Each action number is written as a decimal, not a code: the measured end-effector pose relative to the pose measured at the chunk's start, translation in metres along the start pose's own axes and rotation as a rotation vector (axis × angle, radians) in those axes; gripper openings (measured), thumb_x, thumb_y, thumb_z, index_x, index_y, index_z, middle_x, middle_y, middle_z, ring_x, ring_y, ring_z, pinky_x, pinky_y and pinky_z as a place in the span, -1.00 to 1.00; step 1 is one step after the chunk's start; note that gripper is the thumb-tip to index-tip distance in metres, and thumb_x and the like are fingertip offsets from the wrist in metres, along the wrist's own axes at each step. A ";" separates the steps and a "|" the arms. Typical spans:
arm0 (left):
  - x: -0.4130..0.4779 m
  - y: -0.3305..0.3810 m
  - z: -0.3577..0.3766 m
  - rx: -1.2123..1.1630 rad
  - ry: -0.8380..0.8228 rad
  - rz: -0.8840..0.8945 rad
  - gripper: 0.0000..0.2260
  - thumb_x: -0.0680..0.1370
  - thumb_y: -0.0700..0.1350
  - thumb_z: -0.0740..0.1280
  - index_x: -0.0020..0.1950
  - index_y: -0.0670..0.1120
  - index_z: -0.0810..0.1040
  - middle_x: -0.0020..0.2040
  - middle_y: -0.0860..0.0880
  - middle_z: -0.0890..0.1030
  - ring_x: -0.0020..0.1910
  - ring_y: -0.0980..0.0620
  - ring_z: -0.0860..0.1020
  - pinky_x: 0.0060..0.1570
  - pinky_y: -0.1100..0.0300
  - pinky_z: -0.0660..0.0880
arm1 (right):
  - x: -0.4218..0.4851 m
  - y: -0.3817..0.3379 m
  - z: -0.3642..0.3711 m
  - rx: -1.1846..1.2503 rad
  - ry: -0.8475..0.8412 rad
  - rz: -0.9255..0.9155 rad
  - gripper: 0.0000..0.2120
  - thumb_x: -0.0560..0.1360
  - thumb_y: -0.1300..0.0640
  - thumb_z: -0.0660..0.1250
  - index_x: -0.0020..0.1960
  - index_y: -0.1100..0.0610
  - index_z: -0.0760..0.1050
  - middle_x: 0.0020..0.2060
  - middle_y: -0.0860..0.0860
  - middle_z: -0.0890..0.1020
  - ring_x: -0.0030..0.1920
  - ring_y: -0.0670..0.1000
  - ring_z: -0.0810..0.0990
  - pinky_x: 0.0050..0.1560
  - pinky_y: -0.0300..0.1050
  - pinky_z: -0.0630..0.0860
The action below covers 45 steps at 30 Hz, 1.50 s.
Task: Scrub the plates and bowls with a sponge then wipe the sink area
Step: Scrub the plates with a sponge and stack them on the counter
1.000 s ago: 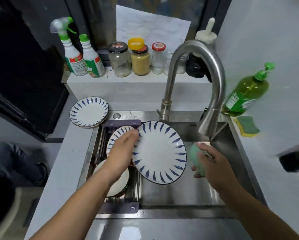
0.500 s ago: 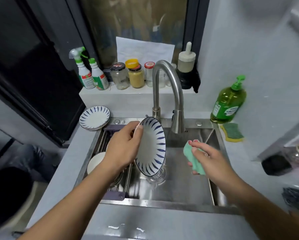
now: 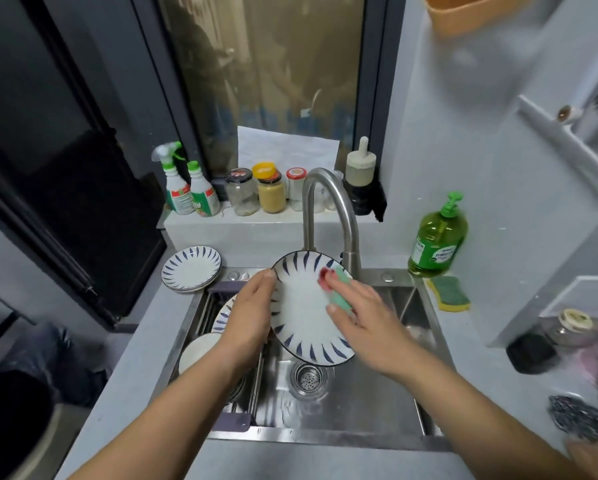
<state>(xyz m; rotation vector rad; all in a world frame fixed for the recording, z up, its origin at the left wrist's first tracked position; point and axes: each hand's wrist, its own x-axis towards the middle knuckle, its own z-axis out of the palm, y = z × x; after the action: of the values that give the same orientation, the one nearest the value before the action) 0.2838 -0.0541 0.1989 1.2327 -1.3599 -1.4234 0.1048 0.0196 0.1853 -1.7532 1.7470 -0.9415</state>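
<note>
Over the steel sink, just in front of the curved faucet, a white plate with blue leaf strokes round its rim is held up on a tilt, its face turned toward the camera and its lower edge hanging above the drain strainer. The left hand grasps the plate at its left rim: the thumb lies on the front face near the top of that rim and the fingers are hidden behind, with the forearm coming up from the lower left.

The right hand reaches in from the lower right, wrist fairly straight, back of the hand up. It holds a green sponge against the upper right of the plate's face — fingers laid over the sponge, thumb at its lower edge — so the sponge is caught between hand and plate.

Left of the held plate, a rack in the sink carries another patterned plate and a white bowl. A small stack of matching plates sits on the counter at the sink's back left corner. On the right counter stands a green soap bottle, and just beside it lies a yellow-and-green scouring sponge. Spray bottles and jars line the ledge behind the faucet.
</note>
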 end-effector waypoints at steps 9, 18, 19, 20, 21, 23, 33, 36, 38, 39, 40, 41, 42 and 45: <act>-0.010 -0.003 0.007 -0.136 0.025 0.055 -0.70 0.74 -0.17 0.11 0.10 -0.13 0.64 -0.03 0.02 0.73 0.00 0.20 0.65 -0.01 0.39 0.52 | 0.018 -0.051 0.034 -0.364 -0.210 -0.146 -0.28 0.55 -0.27 -0.34 0.63 0.03 -0.22 0.61 -0.05 -0.25 0.54 -0.17 -0.41 0.58 -0.06 -0.25; -0.005 -0.006 -0.012 -0.328 0.016 -0.043 -0.54 0.66 0.13 0.21 0.19 -0.26 0.59 0.18 -0.29 0.67 0.21 -0.16 0.61 0.41 -0.19 0.42 | 0.014 -0.062 0.007 -0.557 -0.431 -0.444 -0.31 0.63 -0.22 -0.26 0.62 0.15 0.05 0.61 0.03 -0.20 0.57 -0.11 -0.37 0.59 -0.05 -0.26; -0.008 -0.005 -0.012 -0.311 0.002 -0.029 -0.56 0.68 0.11 0.18 0.22 -0.23 0.61 0.21 -0.25 0.67 0.28 -0.17 0.61 0.43 -0.21 0.40 | 0.024 -0.060 0.002 -0.611 -0.406 -0.403 -0.28 0.61 -0.25 -0.30 0.63 0.13 -0.03 0.60 0.02 -0.26 0.56 -0.09 -0.41 0.59 -0.03 -0.28; -0.007 -0.005 -0.015 -0.322 0.008 -0.021 -0.59 0.70 0.06 0.16 0.25 -0.21 0.61 0.23 -0.23 0.67 0.31 -0.20 0.60 0.42 -0.24 0.41 | 0.032 -0.056 -0.005 -0.654 -0.384 -0.358 -0.25 0.57 -0.28 -0.36 0.64 0.10 -0.13 0.60 0.01 -0.29 0.55 -0.09 -0.43 0.58 -0.02 -0.31; -0.005 -0.004 -0.018 -0.322 0.029 -0.009 -0.62 0.72 0.02 0.15 0.26 -0.22 0.60 0.22 -0.24 0.67 0.31 -0.24 0.59 0.40 -0.26 0.42 | 0.036 -0.050 -0.013 -0.683 -0.364 -0.318 -0.21 0.52 -0.32 -0.43 0.63 0.08 -0.19 0.60 0.01 -0.29 0.54 -0.09 -0.45 0.58 -0.02 -0.33; 0.000 0.004 -0.026 -0.299 0.094 0.032 -0.65 0.71 -0.02 0.17 0.20 -0.28 0.57 0.19 -0.29 0.65 0.21 -0.19 0.64 0.34 -0.26 0.47 | 0.033 -0.036 -0.024 -0.742 -0.334 -0.265 -0.12 0.45 -0.36 -0.54 0.63 0.07 -0.20 0.61 0.02 -0.26 0.53 -0.10 -0.46 0.57 -0.01 -0.35; 0.011 0.004 -0.004 -0.384 0.092 -0.023 -0.66 0.74 0.07 0.13 0.16 -0.12 0.60 0.18 -0.16 0.69 0.21 -0.09 0.64 0.28 -0.08 0.53 | 0.006 -0.058 0.017 -0.176 -0.379 -0.218 -0.15 0.50 -0.44 -0.34 0.63 0.03 -0.06 0.62 -0.09 -0.16 0.54 -0.28 -0.32 0.58 -0.18 -0.25; 0.005 0.004 0.010 -0.438 0.020 -0.104 -0.55 0.75 0.11 0.05 0.33 -0.16 0.56 0.24 -0.14 0.68 0.27 -0.07 0.64 0.16 0.05 0.58 | 0.030 -0.070 0.010 -0.099 -0.322 -0.147 -0.29 0.59 -0.31 -0.27 0.63 0.02 -0.02 0.60 -0.16 -0.09 0.54 -0.30 -0.26 0.58 -0.18 -0.22; 0.007 0.008 0.008 -0.466 0.032 -0.105 -0.51 0.74 0.13 0.06 0.33 -0.20 0.56 0.18 -0.19 0.70 0.21 -0.09 0.67 0.11 0.09 0.59 | 0.029 -0.076 0.005 -0.142 -0.386 -0.203 -0.44 0.68 -0.14 -0.19 0.63 0.04 0.00 0.58 -0.17 -0.09 0.56 -0.28 -0.23 0.58 -0.18 -0.21; 0.008 0.011 0.003 -0.480 0.061 -0.107 -0.52 0.73 0.13 0.08 0.29 -0.21 0.58 0.12 -0.19 0.72 0.14 -0.07 0.70 0.09 0.09 0.60 | 0.023 -0.077 0.002 -0.173 -0.429 -0.249 -0.47 0.70 -0.08 -0.16 0.63 0.05 0.02 0.59 -0.15 -0.07 0.56 -0.27 -0.21 0.58 -0.19 -0.21; 0.009 0.014 -0.001 -0.492 0.093 -0.114 -0.55 0.73 0.12 0.11 0.23 -0.19 0.60 0.05 -0.16 0.75 0.05 -0.04 0.72 0.04 0.10 0.62 | 0.016 -0.076 0.000 -0.206 -0.464 -0.293 -0.49 0.70 -0.05 -0.15 0.63 0.04 0.05 0.60 -0.14 -0.03 0.57 -0.27 -0.18 0.58 -0.19 -0.20; 0.010 0.017 -0.006 -0.490 0.129 -0.102 -0.61 0.73 0.10 0.13 0.17 -0.15 0.62 0.00 -0.10 0.76 0.01 -0.02 0.73 0.01 0.11 0.64 | 0.008 -0.074 -0.004 -0.241 -0.485 -0.332 -0.49 0.69 -0.05 -0.15 0.62 0.02 0.08 0.61 -0.15 0.02 0.57 -0.28 -0.15 0.58 -0.19 -0.20; 0.012 0.019 -0.010 -0.469 0.159 -0.078 -0.65 0.73 0.08 0.15 0.13 -0.11 0.63 0.00 -0.06 0.76 0.04 -0.03 0.72 0.04 0.08 0.65 | 0.002 -0.071 -0.008 -0.277 -0.493 -0.365 -0.49 0.69 -0.05 -0.16 0.61 -0.01 0.10 0.60 -0.17 0.07 0.57 -0.28 -0.12 0.59 -0.18 -0.20; 0.014 0.023 -0.012 -0.407 0.177 -0.040 -0.68 0.73 0.06 0.15 0.08 -0.06 0.64 0.05 -0.06 0.74 0.14 -0.08 0.69 0.20 -0.03 0.59 | -0.006 -0.062 -0.023 -0.397 -0.484 -0.430 -0.45 0.67 -0.14 -0.26 0.60 -0.07 0.14 0.57 -0.18 0.18 0.57 -0.28 -0.08 0.60 -0.09 -0.21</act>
<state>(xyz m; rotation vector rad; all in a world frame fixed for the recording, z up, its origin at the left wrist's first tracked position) 0.2910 -0.0732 0.2210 1.0883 -0.8761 -1.4893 0.1277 0.0319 0.2462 -2.4267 1.3236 -0.2704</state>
